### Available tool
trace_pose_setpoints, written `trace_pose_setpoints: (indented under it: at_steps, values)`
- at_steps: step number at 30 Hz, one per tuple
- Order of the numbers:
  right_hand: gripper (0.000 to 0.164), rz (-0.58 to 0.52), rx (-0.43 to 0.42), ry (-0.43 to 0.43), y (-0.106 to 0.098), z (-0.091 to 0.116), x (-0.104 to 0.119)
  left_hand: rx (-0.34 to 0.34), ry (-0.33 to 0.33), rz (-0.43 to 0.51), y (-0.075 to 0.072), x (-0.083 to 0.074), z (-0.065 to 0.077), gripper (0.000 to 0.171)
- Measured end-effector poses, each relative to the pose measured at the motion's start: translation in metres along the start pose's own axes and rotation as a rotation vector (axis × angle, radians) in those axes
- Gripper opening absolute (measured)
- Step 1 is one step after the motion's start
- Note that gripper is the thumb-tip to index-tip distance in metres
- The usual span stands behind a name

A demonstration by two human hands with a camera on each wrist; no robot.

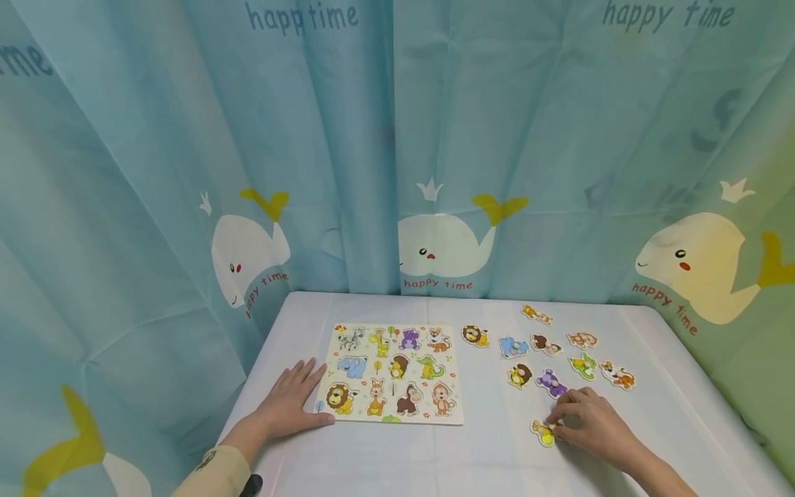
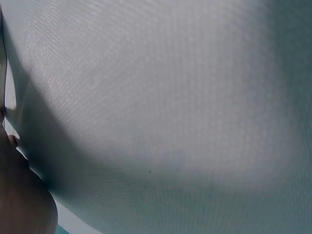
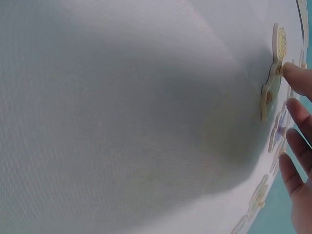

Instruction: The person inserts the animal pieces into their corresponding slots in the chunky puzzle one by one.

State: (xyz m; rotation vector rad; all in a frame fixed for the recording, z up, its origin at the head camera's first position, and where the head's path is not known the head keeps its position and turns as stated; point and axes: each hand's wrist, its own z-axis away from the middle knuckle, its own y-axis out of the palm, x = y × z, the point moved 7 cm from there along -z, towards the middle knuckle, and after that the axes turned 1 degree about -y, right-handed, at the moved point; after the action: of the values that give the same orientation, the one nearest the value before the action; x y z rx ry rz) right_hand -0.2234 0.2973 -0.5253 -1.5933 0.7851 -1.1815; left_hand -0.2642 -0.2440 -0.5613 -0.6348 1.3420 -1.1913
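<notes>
A wooden puzzle board printed with animals lies flat on the table. My left hand rests at its left edge, fingers spread, with the thumb along the lower left corner. To the right of the board, my right hand pinches the peg of a giraffe puzzle piece low over the tabletop. In the right wrist view, the thumb touches the peg of this piece, and the other fingers are bent loosely beside it. Just beyond the fingers sits a purple hippo piece.
Several more pegged animal pieces are scattered right of the board, among them a lion, a blue elephant, a hedgehog, a crocodile and a tiger. A blue curtain hangs behind the white-covered table.
</notes>
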Motion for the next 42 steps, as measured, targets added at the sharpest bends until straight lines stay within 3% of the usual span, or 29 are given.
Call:
trace_pose_setpoints:
  at_steps: [23, 42]
  values:
    - [0.018, 0.011, 0.012, -0.051, 0.0037, 0.0010, -0.0018, -0.007, -0.003, -0.008, 0.0009, -0.0003, 0.0001, 0.114]
    - [0.017, 0.012, -0.112, 0.060, 0.0065, -0.0064, 0.0027, -0.009, 0.008, -0.016, 0.0025, 0.0018, -0.0012, 0.113]
